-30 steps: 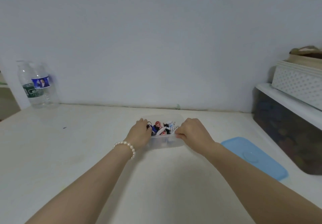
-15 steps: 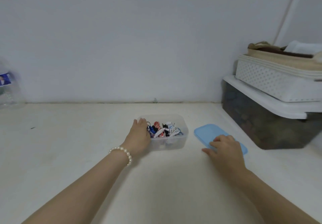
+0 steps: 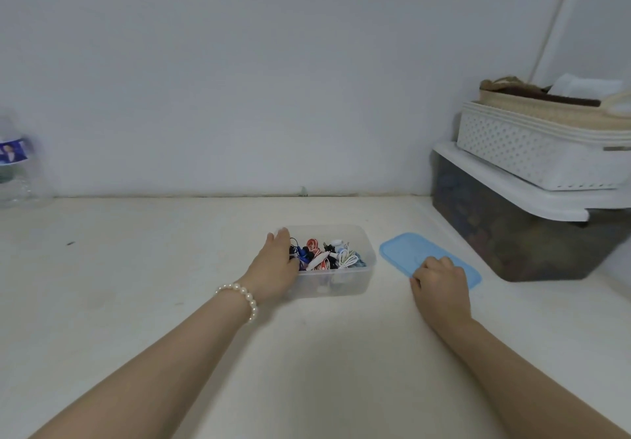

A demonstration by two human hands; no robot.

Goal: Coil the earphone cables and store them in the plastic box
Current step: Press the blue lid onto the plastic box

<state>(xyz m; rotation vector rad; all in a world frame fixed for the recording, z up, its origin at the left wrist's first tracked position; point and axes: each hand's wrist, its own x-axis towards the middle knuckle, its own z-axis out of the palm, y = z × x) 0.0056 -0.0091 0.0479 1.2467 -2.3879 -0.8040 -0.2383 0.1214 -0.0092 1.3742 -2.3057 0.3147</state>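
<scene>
A clear plastic box stands on the white table, a little beyond the middle. Inside lie several coiled earphone cables in red, blue, black and white. My left hand grips the box's left end, fingers over its rim. To the right of the box lies its flat blue lid. My right hand rests on the lid's near edge with its fingers curled over that edge.
A dark storage bin with a white lid stands at the right against the wall, a white perforated basket stacked on it. A water bottle is at the far left. The white table stretches wide.
My right hand left the box, moved right to the blue lid and now curls over its near edge. The view swung to the right. My left hand stayed on the box.
</scene>
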